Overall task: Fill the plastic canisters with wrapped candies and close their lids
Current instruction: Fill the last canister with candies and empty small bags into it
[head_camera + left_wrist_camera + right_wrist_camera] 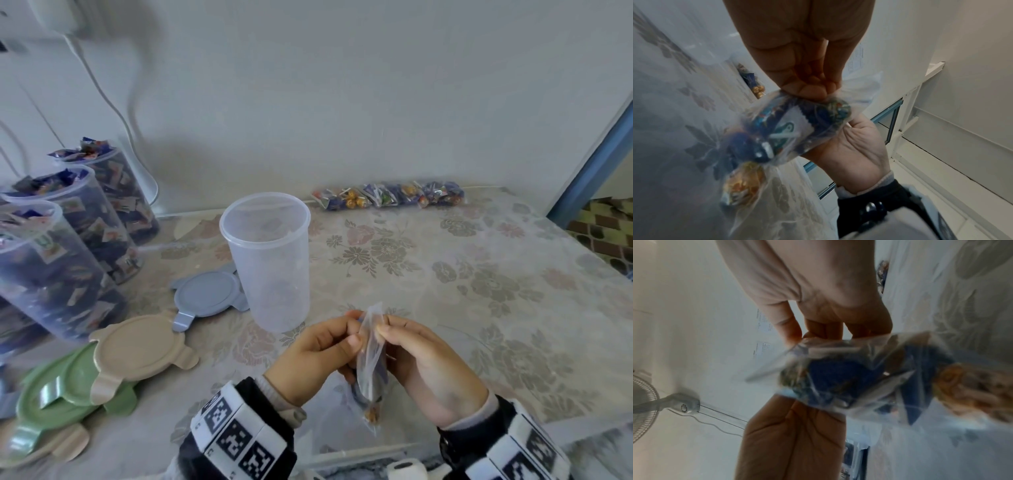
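Both hands, left hand (313,356) and right hand (428,370), pinch 1 candy bag (371,363) hanging vertically, mouth upward.

A table (445,274) covered by a floral cloth is seen. An empty clear canister (270,260) is stood on it, three filled canisters (51,260) at left, loose lids (137,346) in front, candy bags (390,197) along the far edge.
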`<action>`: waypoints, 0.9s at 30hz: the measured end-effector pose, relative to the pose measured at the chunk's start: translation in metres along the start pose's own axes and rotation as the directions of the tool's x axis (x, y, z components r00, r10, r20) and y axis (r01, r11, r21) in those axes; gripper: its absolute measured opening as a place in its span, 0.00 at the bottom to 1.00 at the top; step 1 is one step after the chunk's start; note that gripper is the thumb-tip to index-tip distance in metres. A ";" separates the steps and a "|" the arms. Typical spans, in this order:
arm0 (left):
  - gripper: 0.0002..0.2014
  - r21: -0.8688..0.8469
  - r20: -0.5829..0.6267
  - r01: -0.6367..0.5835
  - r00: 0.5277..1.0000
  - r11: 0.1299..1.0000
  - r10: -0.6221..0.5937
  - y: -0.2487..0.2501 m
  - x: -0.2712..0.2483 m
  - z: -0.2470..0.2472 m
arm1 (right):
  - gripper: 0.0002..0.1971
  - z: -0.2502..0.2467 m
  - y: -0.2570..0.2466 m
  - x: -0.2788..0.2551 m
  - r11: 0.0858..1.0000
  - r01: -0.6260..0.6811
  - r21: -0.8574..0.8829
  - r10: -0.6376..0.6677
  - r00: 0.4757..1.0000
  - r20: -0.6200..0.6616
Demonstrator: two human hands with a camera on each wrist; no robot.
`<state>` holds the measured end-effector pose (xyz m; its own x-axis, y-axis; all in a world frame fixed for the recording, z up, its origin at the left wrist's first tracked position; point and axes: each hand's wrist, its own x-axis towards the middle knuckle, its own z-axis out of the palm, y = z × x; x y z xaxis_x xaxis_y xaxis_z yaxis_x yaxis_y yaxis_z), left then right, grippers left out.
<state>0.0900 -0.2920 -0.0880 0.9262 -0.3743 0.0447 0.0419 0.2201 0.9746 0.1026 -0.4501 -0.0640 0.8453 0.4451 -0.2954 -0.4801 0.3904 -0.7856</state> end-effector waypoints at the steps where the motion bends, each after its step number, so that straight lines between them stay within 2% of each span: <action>1: 0.12 -0.037 0.000 0.007 1.000 0.999 -0.007 -0.001 0.000 -0.001 | 0.20 -0.001 -0.001 -0.001 1.000 -0.011 0.023 0.011 1.000 -0.007; 4: 0.10 -0.152 0.017 0.034 0.999 0.988 -0.032 -0.001 0.000 -0.005 | 0.20 -0.006 -0.004 -0.005 0.999 -0.013 0.034 0.013 1.000 0.003; 6: 0.07 -0.140 0.008 0.063 0.998 0.988 -0.062 0.003 0.000 -0.005 | 0.21 -0.007 -0.004 -0.005 0.997 0.025 -0.070 -0.023 0.999 0.023; 9: 0.07 0.018 -0.048 0.074 0.996 0.997 -0.074 0.012 0.000 -0.003 | 0.39 -0.004 -0.005 -0.006 0.956 0.118 -0.270 -0.115 0.993 0.024; 10: 0.07 0.102 -0.068 0.069 0.996 0.992 -0.062 0.016 0.000 -0.002 | 0.36 -0.001 -0.007 -0.008 0.931 0.148 -0.333 -0.144 0.989 0.035; 13: 0.09 0.318 -0.136 0.034 0.991 0.947 0.010 0.026 -0.003 0.001 | 0.13 0.002 -0.015 -0.013 0.849 0.180 -0.496 -0.173 0.983 0.061; 14: 0.10 0.366 -0.167 0.028 0.985 0.930 0.036 0.029 -0.004 0.001 | 0.10 0.001 -0.017 -0.013 0.826 0.183 -0.534 -0.184 0.982 0.052; 18: 0.11 0.465 -0.255 0.014 0.960 0.885 0.119 0.039 -0.006 0.007 | 0.11 -0.003 -0.020 -0.015 0.788 0.167 -0.592 -0.198 0.980 0.013; 20: 0.13 0.545 -0.279 -0.022 0.938 0.838 0.206 0.043 -0.009 0.005 | 0.11 -0.004 -0.023 -0.018 0.777 0.169 -0.607 -0.228 0.974 -0.020; 24: 0.08 0.696 -0.213 -0.098 0.918 0.712 0.334 0.059 -0.017 0.002 | 0.12 -0.007 -0.037 -0.024 0.727 0.213 -0.653 -0.322 0.945 -0.050; 27: 0.13 0.786 -0.135 -0.123 0.922 0.605 0.362 0.068 -0.016 0.006 | 0.11 -0.006 -0.045 -0.029 0.690 0.231 -0.685 -0.340 0.940 -0.026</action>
<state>0.0753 -0.2766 -0.0206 0.9198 -0.1440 0.3650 -0.3832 -0.5289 0.7572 0.1014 -0.4851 -0.0228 0.9640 0.2648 -0.0242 0.0247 -0.1798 -0.9834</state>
